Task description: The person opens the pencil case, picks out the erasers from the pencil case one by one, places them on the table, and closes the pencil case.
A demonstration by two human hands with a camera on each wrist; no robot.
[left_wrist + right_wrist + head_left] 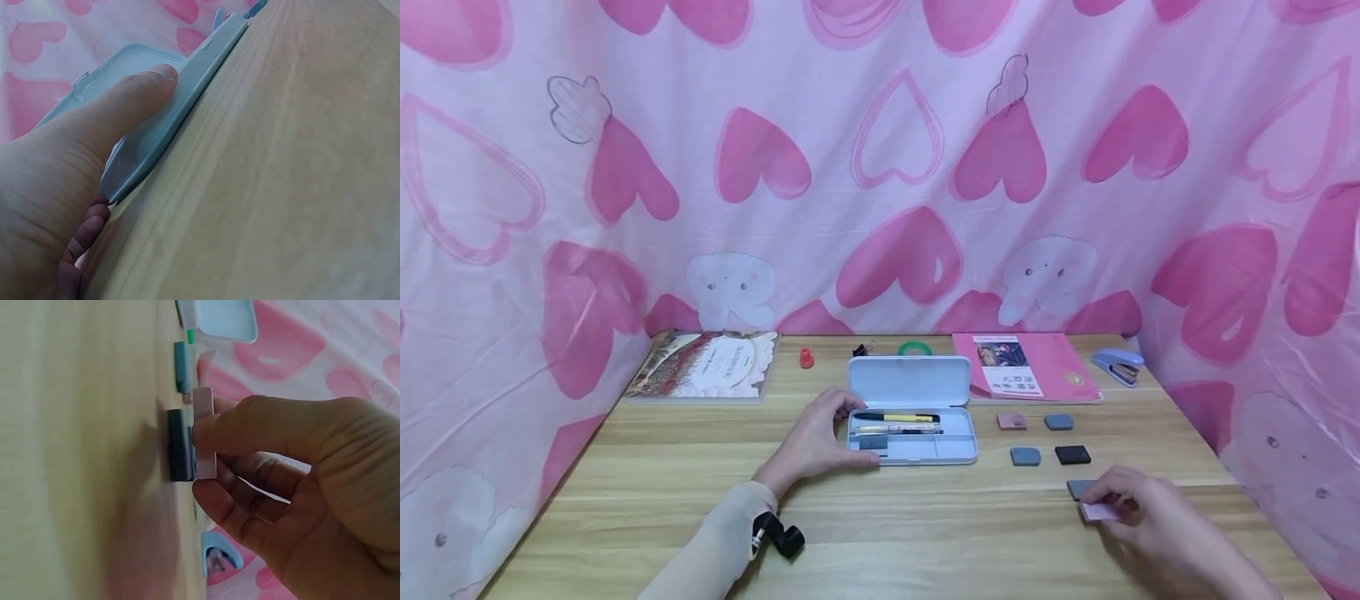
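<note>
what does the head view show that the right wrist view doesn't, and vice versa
Only the head view shows the left hand holding the pencil case, the pens inside it and the book at the back left.

Only the right wrist view shows the palm of the right hand.

Both show that hand pinching the pink block, the stapler, the tabletop, the curtain and at least part of the pencil case.
</note>
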